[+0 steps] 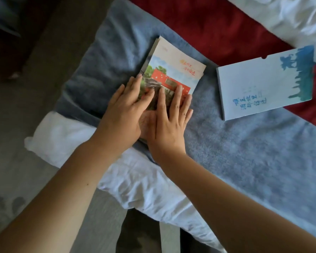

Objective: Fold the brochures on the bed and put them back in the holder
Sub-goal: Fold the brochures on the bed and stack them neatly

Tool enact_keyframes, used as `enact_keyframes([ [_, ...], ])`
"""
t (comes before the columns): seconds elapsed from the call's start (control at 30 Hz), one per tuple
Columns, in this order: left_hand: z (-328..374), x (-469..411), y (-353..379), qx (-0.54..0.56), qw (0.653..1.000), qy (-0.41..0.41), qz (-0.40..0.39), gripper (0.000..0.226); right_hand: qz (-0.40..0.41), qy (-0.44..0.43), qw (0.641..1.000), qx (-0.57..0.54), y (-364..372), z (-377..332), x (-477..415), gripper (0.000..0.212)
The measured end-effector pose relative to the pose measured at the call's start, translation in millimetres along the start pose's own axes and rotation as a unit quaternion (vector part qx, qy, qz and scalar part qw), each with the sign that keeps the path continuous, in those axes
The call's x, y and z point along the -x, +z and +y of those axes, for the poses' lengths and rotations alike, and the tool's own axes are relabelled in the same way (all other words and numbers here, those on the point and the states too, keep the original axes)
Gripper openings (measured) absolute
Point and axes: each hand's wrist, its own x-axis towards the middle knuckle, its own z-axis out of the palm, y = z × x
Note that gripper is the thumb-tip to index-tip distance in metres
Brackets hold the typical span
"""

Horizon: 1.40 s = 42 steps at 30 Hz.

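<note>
- Left hand [124, 114]: fingers flat, pressing the folded brochures [173, 70], gripping nothing.
- Brochures lie on the bed's blanket [244, 143], long axis pointing away, tilted right.
- Right hand [169, 123]: fingers likewise flat.
- Holder [263, 83] lies rightward, apart; the right hand is nearer.

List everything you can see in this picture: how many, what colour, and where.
brochure stack: one, cream cover with a red and green picture, on the blanket; number of sheets unclear
holder: one, pale blue with blue trees and writing, lying flat to the right of the stack
blanket: one, grey-blue, fluffy, spread across the bed
red cloth: one, beyond the blanket
white sheet: one, crumpled, at the near bed edge
floor: grey, on the left
left hand: one, fingers straight, pressing the stack's near left part
right hand: one, fingers straight, pressing the stack's near right part
</note>
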Motion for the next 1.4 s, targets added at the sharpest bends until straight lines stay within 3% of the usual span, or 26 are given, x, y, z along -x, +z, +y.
enact_keyframes([
  [0.23, -2, -4, 22, 0.001, 0.999, -0.021, 0.031, 0.052, -0.011, 0.057, 0.998, -0.002, -4, -17, -5, 0.073],
  [0.37, -3, -7, 31, -0.037, 0.998, -0.03, 0.05, 0.056, -0.021, 0.057, 0.995, 0.083, -19, -19, -10, 0.077],
  [0.47, -1, -9, 29, -0.077, 0.997, -0.027, 0.009, 0.069, -0.029, 0.05, 0.991, 0.124, -39, -15, -20, 0.088],
  [0.63, 4, -17, 9, -0.113, 0.99, -0.029, -0.074, 0.065, -0.106, 0.042, 0.977, 0.182, -47, -17, -33, 0.101],
  [0.73, 17, -38, -3, -0.178, 0.967, -0.048, -0.173, 0.079, -0.153, 0.055, 0.966, 0.201, -46, -18, -49, 0.103],
  [0.8, 25, -56, -7, -0.207, 0.952, -0.063, -0.218, 0.072, -0.171, 0.063, 0.957, 0.225, -48, -19, -64, 0.101],
  [0.87, 28, -69, -8, -0.226, 0.942, -0.076, -0.236, 0.06, -0.184, 0.071, 0.948, 0.251, -49, -23, -77, 0.098],
  [0.97, 34, -79, -14, -0.23, 0.934, -0.105, -0.253, 0.066, -0.217, 0.051, 0.936, 0.274, -50, -28, -89, 0.088],
  [1.1, 48, -76, -21, -0.269, 0.93, -0.115, -0.224, 0.06, -0.231, 0.021, 0.934, 0.272, -59, -29, -90, 0.076],
  [1.23, 68, -69, -12, -0.331, 0.923, -0.113, -0.159, 0.056, -0.14, -0.048, 0.959, 0.24, -84, -1, -83, 0.059],
  [1.33, 96, -62, 2, -0.294, 0.939, -0.123, -0.127, 0.061, -0.086, -0.076, 0.984, 0.139, -119, 40, -76, 0.061],
  [1.4, 126, -58, 16, -0.268, 0.951, -0.104, -0.114, 0.07, -0.033, -0.109, 0.992, 0.056, -143, 71, -68, 0.05],
])
